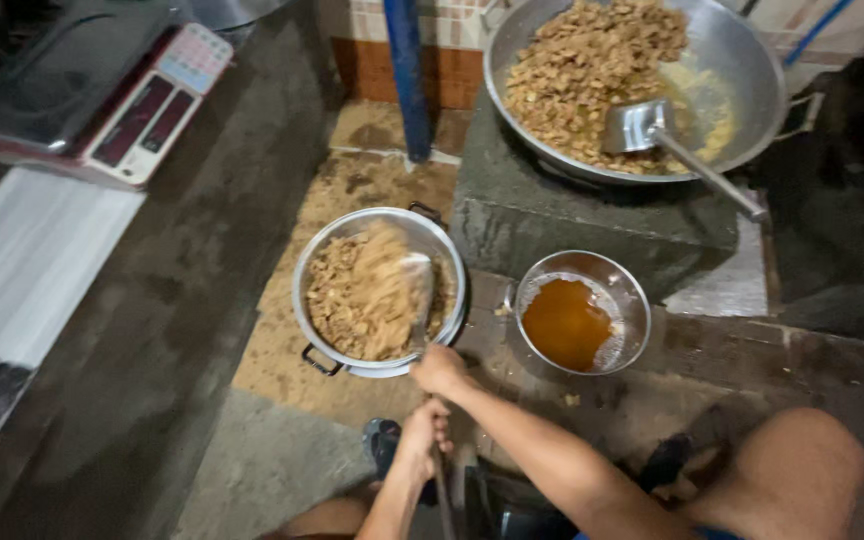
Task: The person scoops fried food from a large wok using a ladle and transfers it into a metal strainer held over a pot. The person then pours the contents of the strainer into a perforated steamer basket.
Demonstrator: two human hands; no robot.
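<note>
Long-handled ladle [420,290] gripped two-handed for leverage: right hand [439,370] forward, left hand [422,435] behind, fingers clamped around shaft, stirring the pot [352,362].

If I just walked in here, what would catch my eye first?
Probably the big wok at top right, heaped with fried brown pieces, a metal scoop resting in it. Below, on the floor, both hands, right hand and left hand, grip a long ladle dipped into a pot of the same pieces. Beside it sits a bowl of amber oil.
</note>
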